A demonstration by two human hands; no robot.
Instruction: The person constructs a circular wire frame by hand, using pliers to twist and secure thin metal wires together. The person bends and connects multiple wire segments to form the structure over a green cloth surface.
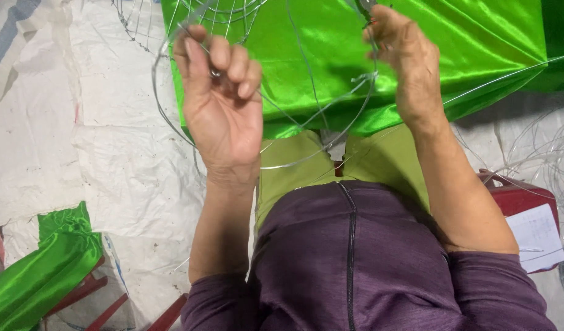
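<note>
A thin metal wire frame [322, 156] of rings and spokes hangs in front of me over a sheet of shiny green satin cloth [331, 67]. My left hand [224, 104] is raised, palm toward me, fingers curled around a wire at the frame's left rim. My right hand [404, 61] is up at the frame's right side, pinching a wire together with a small tool whose tip shows at the top edge; the tool is mostly hidden.
White plastic sheeting [104, 141] covers the floor at left. A folded strip of green satin [43, 270] lies at the lower left. At right stand a red box [524, 196] with a white paper, and loose wire coils [555, 159].
</note>
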